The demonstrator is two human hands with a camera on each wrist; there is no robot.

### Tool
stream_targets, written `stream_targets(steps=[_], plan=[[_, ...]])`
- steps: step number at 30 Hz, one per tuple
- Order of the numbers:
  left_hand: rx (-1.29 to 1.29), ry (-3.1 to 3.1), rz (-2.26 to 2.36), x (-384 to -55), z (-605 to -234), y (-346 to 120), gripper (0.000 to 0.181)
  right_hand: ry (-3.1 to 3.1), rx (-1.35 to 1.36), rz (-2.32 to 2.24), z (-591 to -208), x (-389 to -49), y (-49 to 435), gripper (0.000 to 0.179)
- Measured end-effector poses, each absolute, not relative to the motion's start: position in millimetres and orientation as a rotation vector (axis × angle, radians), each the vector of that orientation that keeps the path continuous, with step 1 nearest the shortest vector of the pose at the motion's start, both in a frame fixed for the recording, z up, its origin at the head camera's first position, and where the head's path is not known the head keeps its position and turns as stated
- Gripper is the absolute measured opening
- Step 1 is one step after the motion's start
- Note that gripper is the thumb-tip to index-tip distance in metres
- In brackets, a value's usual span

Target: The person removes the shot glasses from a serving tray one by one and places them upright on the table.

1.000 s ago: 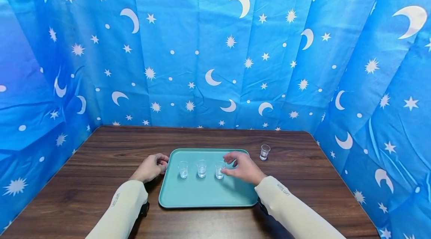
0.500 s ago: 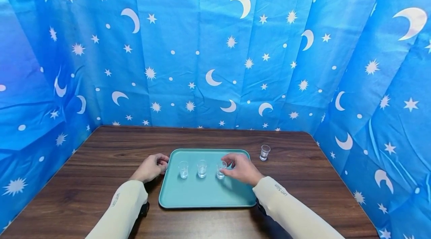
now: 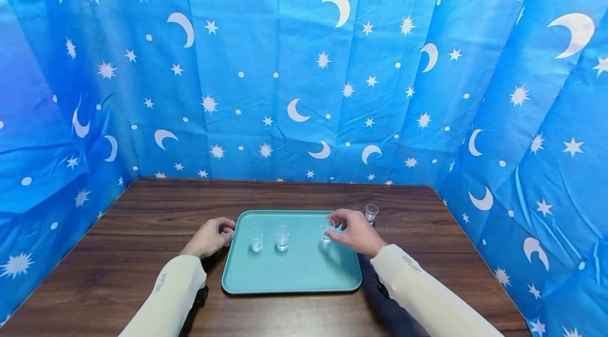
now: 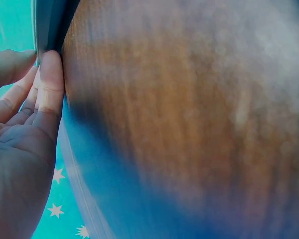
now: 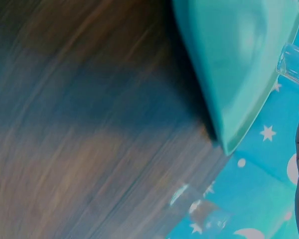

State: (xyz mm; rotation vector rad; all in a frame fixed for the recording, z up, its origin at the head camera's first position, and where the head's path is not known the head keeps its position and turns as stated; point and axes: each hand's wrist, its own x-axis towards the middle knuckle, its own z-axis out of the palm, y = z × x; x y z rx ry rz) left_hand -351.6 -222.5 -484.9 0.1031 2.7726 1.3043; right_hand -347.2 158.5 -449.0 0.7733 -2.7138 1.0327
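Observation:
A turquoise tray (image 3: 292, 276) lies on the wooden table. My left hand (image 3: 212, 236) is at its left edge; in the left wrist view the thumb (image 4: 12, 67) and fingers (image 4: 51, 82) pinch the rim. Two clear shot glasses, the left one (image 3: 256, 240) and the middle one (image 3: 282, 238), stand upright in a row on the tray. Toward the tray's right side, my right hand (image 3: 356, 231) pinches a third shot glass (image 3: 325, 232) between thumb and fingers. That shot glass (image 5: 293, 64) shows at the right border of the right wrist view, overlapping the tray's edge.
A further shot glass (image 3: 371, 213) stands on the table behind the right hand, partly hidden by it. The dark wooden table (image 3: 157, 205) extends around the tray. A blue curtain (image 3: 256, 89) with moons and stars encloses the back and sides.
My right hand has closed on the third glass and carried it right, away from the other two. The left hand stays at the tray's edge.

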Motion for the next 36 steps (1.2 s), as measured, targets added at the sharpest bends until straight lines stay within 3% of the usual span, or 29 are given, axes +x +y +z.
stream_targets(steps=[15,36], plan=[[0.143,2.772,1.313,-354.4,-485.3,-223.9,0.025,-2.723,0.531,1.101,-445.0,-349.2,212.8,0.032],[0.118,2.756,1.282,-357.0,-484.6,-223.9,0.026,-2.709,0.392,1.021,-465.5,-356.8,261.2,0.029]])
